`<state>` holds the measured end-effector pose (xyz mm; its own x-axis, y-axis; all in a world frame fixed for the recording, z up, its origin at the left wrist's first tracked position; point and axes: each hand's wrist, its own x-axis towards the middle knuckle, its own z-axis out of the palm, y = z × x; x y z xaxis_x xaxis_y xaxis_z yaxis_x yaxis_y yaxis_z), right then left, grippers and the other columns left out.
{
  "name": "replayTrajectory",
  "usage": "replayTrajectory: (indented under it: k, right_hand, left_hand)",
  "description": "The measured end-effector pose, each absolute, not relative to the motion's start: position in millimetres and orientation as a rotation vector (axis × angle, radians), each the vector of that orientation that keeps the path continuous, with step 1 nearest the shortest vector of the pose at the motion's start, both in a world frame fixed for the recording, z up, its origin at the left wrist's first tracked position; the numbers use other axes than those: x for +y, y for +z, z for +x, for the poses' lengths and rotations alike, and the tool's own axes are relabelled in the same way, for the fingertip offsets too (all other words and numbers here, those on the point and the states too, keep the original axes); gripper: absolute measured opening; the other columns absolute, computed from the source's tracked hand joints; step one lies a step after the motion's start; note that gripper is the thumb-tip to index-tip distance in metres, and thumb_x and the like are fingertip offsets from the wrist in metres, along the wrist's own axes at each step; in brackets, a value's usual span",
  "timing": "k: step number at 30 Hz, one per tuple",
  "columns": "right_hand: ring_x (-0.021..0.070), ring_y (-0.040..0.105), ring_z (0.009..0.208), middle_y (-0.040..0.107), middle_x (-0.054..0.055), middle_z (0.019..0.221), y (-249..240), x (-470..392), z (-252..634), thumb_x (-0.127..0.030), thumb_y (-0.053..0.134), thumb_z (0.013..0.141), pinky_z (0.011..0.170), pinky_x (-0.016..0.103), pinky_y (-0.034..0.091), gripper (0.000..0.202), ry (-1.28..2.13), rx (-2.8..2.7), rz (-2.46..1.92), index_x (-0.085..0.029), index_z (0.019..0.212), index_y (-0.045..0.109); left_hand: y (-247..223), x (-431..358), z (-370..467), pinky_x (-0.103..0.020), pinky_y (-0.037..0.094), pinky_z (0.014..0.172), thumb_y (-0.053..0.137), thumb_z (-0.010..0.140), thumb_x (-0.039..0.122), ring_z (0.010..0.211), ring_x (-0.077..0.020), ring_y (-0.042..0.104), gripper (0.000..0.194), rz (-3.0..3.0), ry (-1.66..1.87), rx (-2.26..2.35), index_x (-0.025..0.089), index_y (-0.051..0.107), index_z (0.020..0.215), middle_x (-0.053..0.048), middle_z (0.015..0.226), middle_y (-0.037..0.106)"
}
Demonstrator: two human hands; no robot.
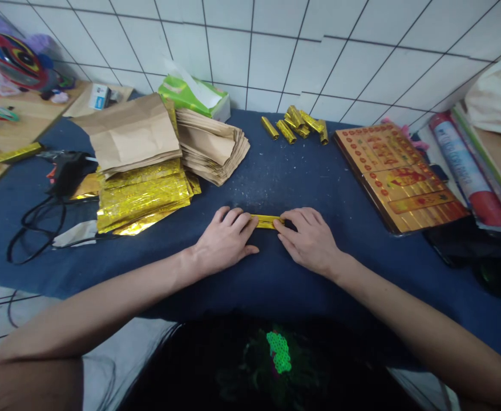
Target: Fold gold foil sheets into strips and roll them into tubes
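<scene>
A small roll of gold foil paper [266, 221] lies flat on the dark blue cloth, directly in front of me. My left hand [220, 242] has its curled fingers on the left end of the roll, with the thumb held out below it. At the right end, the fingertips of my right hand [312, 242] press on the roll. Both ends are partly hidden by my fingers. Beyond my left hand is a pile of gold foil sheets [143, 197] with brown paper [134, 134] on top. Several finished-looking gold rolls [295, 120] lie near the tiled wall.
A stack of folded brown paper [211, 145] and a green tissue pack [194, 98] stand at the back left. A black glue gun [68, 171] with a looped cord lies left. On the right are a gold-and-red box [400, 177] and a red-and-blue paper package [464, 165].
</scene>
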<state>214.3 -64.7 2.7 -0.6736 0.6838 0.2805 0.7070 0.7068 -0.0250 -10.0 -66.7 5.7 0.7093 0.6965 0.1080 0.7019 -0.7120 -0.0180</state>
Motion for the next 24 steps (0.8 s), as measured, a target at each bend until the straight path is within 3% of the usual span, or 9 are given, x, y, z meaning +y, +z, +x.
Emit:
replayTrajectory:
  k: [4, 9, 16, 24]
  right_hand:
    - [0.0283, 0.038, 0.124, 0.049, 0.013, 0.131, -3, -77, 214, -0.029, 0.041, 0.089, 0.101, 0.054, 0.025, 0.035, -0.134, -2.672, -1.181, -0.015, 0.118, 0.056]
    - [0.0297, 0.025, 0.133, 0.033, 0.010, 0.143, -8, -70, 219, -0.053, 0.029, 0.089, 0.103, 0.062, 0.017, 0.060, -0.044, -2.781, -1.259, -0.015, 0.135, 0.035]
    - [0.0283, 0.021, 0.135, 0.031, 0.008, 0.145, -7, -39, 217, -0.044, 0.028, 0.092, 0.102, 0.058, 0.023, 0.048, 0.014, -2.741, -1.320, -0.023, 0.134, 0.038]
    - [0.0267, 0.026, 0.133, 0.036, 0.008, 0.142, -4, -41, 209, -0.040, 0.030, 0.092, 0.103, 0.059, 0.021, 0.045, -0.004, -2.721, -1.309, -0.020, 0.131, 0.042]
  left_hand:
    - [2, -70, -12, -0.048, 0.025, 0.103, 0.045, 0.085, 0.047, 0.124, -0.0292, 0.036, 0.055, -2.865, -0.171, -1.166, 0.011, 0.045, 0.127, -0.014, 0.130, 0.048]
    - [0, -82, -11, -0.049, 0.019, 0.107, 0.035, 0.084, 0.058, 0.132, -0.0278, 0.026, 0.072, -2.883, -0.067, -1.147, 0.005, 0.036, 0.133, -0.017, 0.141, 0.035]
    - [3, -105, 1, -0.048, 0.019, 0.108, 0.033, 0.079, 0.067, 0.135, -0.0283, 0.021, 0.083, -2.895, -0.027, -1.162, 0.003, 0.039, 0.131, -0.018, 0.143, 0.030]
    - [2, -99, 1, -0.045, 0.022, 0.107, 0.037, 0.078, 0.066, 0.133, -0.0288, 0.027, 0.083, -2.920, -0.018, -1.125, 0.002, 0.040, 0.130, -0.021, 0.142, 0.031]
